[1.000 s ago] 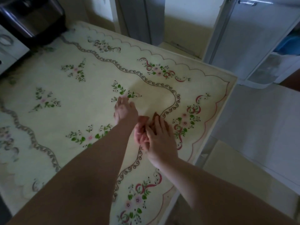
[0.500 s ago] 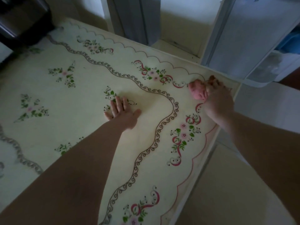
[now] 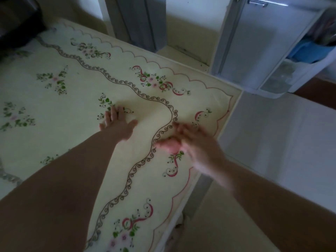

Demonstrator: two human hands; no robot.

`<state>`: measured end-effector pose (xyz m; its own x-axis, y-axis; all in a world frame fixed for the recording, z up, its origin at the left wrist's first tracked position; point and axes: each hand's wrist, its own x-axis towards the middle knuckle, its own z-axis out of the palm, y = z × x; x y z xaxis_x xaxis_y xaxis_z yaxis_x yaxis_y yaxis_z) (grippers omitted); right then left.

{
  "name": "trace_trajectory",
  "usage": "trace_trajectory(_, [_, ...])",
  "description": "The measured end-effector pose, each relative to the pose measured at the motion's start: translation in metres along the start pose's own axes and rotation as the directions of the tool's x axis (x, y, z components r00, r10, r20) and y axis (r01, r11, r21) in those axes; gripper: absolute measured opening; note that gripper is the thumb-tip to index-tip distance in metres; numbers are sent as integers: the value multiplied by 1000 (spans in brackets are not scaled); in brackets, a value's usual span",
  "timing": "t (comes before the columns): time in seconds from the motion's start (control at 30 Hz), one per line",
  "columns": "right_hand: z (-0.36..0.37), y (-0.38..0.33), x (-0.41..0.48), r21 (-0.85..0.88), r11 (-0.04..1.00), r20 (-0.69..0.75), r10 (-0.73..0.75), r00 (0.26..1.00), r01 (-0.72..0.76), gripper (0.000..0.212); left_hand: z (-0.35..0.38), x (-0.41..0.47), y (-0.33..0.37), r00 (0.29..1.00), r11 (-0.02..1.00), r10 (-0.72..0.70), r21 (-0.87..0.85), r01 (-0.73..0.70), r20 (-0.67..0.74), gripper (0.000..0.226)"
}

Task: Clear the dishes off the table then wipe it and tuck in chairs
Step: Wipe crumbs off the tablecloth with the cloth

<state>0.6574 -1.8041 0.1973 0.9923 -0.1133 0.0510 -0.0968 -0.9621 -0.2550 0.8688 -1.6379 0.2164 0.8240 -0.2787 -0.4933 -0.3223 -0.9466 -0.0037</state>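
The table [image 3: 76, 110] is covered by a cream cloth printed with flowers and scroll lines, and no dishes are on the part I see. My left hand [image 3: 118, 124] lies flat on it, fingers straight and spread. My right hand [image 3: 196, 142], blurred by motion, holds a bunched pink cloth [image 3: 169, 146] against the tabletop near the right edge; the cloth sticks out on the thumb side. How the fingers lie on it is smeared.
A dark appliance [image 3: 18, 24] stands at the table's far left corner. A white cabinet [image 3: 263, 42] with a blue item [image 3: 309, 51] inside stands beyond the right corner. A grey door frame [image 3: 138, 20] is behind the table. Pale floor [image 3: 272, 142] lies to the right.
My right hand swept the pink cloth out to the far right corner of the table, then back toward me and left. The left hand stayed pressed flat in about the same spot.
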Motion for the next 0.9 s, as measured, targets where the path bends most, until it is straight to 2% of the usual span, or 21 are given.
trace_trajectory(0.1, [-23,69,22,55,962,-153,271,950,-266,62,4,-16,-9,998,998,65,17,-65,1,79])
trace_trajectory(0.17, [-27,112,32,73,897,-115,443,889,-437,55,7,-24,-29,995,995,96,41,-96,-1,84])
trace_trajectory(0.27, [-19,105,58,135,833,-90,549,831,-536,47,6,-29,-72,998,998,-56,-1,56,-23,94])
trace_trajectory(0.33, [-8,49,82,126,898,-155,438,885,-422,38,2,-30,-100,981,980,-192,-55,191,-24,90])
trace_trajectory(0.4, [8,-28,96,117,977,-209,199,957,-178,29,-4,-29,-117,963,958,-271,-99,268,-9,83])
trace_trajectory(0.43, [16,-69,98,121,991,-187,80,979,-58,27,-6,-27,-122,958,950,-288,-129,283,-14,80])
trace_trajectory(0.5, [35,-126,99,162,981,-41,-103,994,109,33,-10,-21,-127,957,940,-289,-201,277,-36,76])
trace_trajectory(0.53, [42,-136,103,186,970,4,-160,987,157,35,-11,-17,-129,958,935,-285,-233,267,-45,74])
trace_trajectory(0.6, [43,-119,116,297,930,-1,-224,975,214,32,-13,-10,-129,963,935,-268,-250,250,-39,71])
trace_trajectory(0.63, [35,-104,123,371,908,-11,-204,979,194,29,-13,-8,-129,968,945,-252,-221,240,-24,71])
trace_trajectory(0.7, [22,-63,145,360,923,-127,-94,987,134,23,-11,-3,-129,978,967,-207,-148,207,18,71])
trace_trajectory(0.77, [11,-25,168,339,938,-155,130,979,-71,22,-7,-1,-128,986,983,-154,-91,159,57,72])
trace_trajectory(0.83, [15,-6,190,173,924,-65,357,932,-342,19,-2,1,-128,989,990,-127,-47,131,76,73])
trace_trajectory(0.9, [27,-17,202,125,903,-118,425,898,-411,24,-5,3,-128,988,991,-120,-40,124,100,76])
